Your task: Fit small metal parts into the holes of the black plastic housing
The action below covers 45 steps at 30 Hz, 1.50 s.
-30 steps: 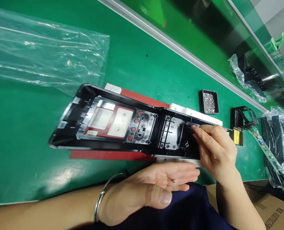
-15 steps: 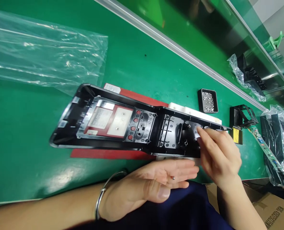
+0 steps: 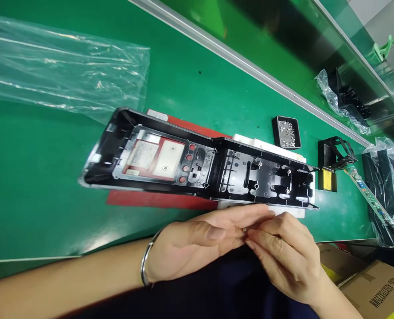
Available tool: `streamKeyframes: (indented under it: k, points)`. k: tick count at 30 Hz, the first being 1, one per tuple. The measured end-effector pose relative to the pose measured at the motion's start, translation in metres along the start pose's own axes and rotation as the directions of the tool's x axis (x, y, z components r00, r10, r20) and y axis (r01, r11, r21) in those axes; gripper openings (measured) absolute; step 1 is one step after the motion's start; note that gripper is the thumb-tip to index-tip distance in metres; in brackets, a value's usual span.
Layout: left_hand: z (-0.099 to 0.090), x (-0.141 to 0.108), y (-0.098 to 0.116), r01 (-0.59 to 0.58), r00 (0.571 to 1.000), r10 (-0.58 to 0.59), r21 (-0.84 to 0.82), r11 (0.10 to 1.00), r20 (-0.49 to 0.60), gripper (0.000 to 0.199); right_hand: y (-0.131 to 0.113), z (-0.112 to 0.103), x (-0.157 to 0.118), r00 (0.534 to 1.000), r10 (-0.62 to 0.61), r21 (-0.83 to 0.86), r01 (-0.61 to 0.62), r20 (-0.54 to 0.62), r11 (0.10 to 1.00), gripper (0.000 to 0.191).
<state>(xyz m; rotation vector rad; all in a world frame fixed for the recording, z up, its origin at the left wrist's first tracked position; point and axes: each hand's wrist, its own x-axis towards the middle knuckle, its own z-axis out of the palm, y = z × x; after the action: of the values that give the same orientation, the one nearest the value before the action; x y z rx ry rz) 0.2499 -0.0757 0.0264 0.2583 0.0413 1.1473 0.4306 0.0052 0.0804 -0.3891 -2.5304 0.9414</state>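
Observation:
My left hand [image 3: 197,241] lies palm up below the long black plastic housing [image 3: 216,144], its fingers stretched out nearly flat. On those fingers shows a small shiny metal piece [image 3: 244,230], too small to name its kind. The thumb and fingertips of my right hand [image 3: 283,248] come together in a pinch on this piece. Inner side up, the housing rests over a red base [image 3: 163,200] and a white block [image 3: 293,211]. Its inside shows a rectangular window, round holes and several screw posts. Neither hand grips the housing.
Behind the housing stands a small black box [image 3: 286,133] of tiny shiny metal parts. Clear plastic bag [image 3: 67,66] lies at left. To the right are a black bracket [image 3: 336,155], a green circuit board [image 3: 369,195], bagged black parts [image 3: 386,190] and a cardboard box [image 3: 379,288].
My right hand has drawn back from inside the housing's right end to my left fingers. The metal piece on my left hand is now at the right fingertips.

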Motion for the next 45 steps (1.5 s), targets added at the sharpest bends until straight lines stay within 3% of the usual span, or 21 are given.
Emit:
streamKeyframes:
  k: [5,10,21,29,36,40,45]
  points:
    - [-0.002,-0.003,-0.003,0.001,1.000,-0.001,0.004,1.000,0.010,0.063,0.002,0.004,0.002,1.000,-0.030,0.002,0.030,0.001,1.000,0.013]
    - [-0.001,-0.001,-0.001,0.002,0.999,-0.002,0.008,1.000,0.032,0.060,0.003,0.003,0.005,0.997,-0.039,-0.027,0.041,0.072,0.999,0.015]
    - [0.001,-0.001,0.001,0.006,1.000,-0.006,0.020,1.000,0.028,0.061,0.002,-0.005,0.004,0.996,0.044,-0.016,-0.043,0.074,0.999,0.010]
    - [-0.002,-0.004,0.001,0.056,0.998,-0.056,0.034,0.998,0.004,0.065,-0.001,-0.001,0.003,0.997,0.079,0.010,-0.079,0.017,0.997,0.008]
    - [-0.001,-0.008,0.004,0.077,0.995,-0.083,0.107,0.991,0.049,0.072,-0.003,0.003,0.002,0.996,0.082,-0.116,-0.086,-0.038,0.990,0.006]
    - [-0.006,-0.007,0.000,0.060,0.995,-0.069,0.121,0.991,0.077,0.083,-0.005,0.005,0.003,0.988,0.133,-0.058,-0.137,-0.075,0.989,0.009]
    - [-0.015,-0.009,-0.008,0.054,0.993,-0.063,0.092,0.994,0.098,0.080,-0.007,0.009,0.005,0.973,0.219,0.064,-0.214,-0.078,0.975,0.014]
